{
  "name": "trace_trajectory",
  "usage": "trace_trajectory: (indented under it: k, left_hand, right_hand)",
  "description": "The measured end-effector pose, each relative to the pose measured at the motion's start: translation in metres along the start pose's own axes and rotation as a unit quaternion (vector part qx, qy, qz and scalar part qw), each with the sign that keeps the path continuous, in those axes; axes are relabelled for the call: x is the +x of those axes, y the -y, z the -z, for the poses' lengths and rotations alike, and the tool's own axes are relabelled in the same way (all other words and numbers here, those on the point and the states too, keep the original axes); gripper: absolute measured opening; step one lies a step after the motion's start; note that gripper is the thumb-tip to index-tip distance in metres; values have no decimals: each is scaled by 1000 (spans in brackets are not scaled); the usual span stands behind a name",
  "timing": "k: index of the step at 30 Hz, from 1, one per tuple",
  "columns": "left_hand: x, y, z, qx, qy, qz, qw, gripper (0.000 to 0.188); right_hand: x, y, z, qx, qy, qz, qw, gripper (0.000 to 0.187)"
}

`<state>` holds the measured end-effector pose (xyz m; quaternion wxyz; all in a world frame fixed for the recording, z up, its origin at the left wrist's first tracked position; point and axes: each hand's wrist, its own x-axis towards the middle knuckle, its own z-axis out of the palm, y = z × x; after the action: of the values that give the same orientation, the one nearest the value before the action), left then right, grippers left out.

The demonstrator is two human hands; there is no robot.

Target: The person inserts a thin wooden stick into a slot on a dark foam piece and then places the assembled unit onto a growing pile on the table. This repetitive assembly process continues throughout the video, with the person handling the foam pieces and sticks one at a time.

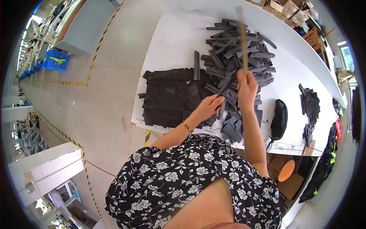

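My left hand (pixel 207 108) is closed on the lower end of a dark fabric tube (pixel 227 84), which slants up toward my right hand. My right hand (pixel 247 88) grips a thin wooden stick (pixel 244 42) that points away from me, its far end smeared by motion. Whether the right fingers also touch the tube I cannot tell. Beyond both hands lies a heap of dark grey fabric tubes (pixel 263 57). Left of my left hand are flat stacks of black fabric pieces (pixel 164 97). Smaller grey pieces (pixel 232 129) lie close to my body.
On the white table (pixel 173 42), one tube (pixel 196 65) lies apart from the heap. A black pouch (pixel 279 120) and dark scraps (pixel 310 105) are at the right. A raised white board runs along the table's far right side. An orange stool (pixel 286 170) stands below.
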<state>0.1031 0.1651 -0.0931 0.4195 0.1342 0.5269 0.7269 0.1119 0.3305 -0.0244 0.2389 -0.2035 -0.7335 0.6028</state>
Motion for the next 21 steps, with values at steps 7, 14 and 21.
trace_trajectory:
  k: [7,14,21]
  left_hand:
    - [-46,65,16,69,118,69,988,31]
    - [23,-60,8,51,-128,-237,962,17]
    - [59,-56,2,-57,-109,-191,974,23]
  right_hand:
    - [71,6,46,133,-25,-48,990,24]
    - [35,11,40,-10,180,-122,976,29]
    - [11,12,23,-4,240,-109,965,29]
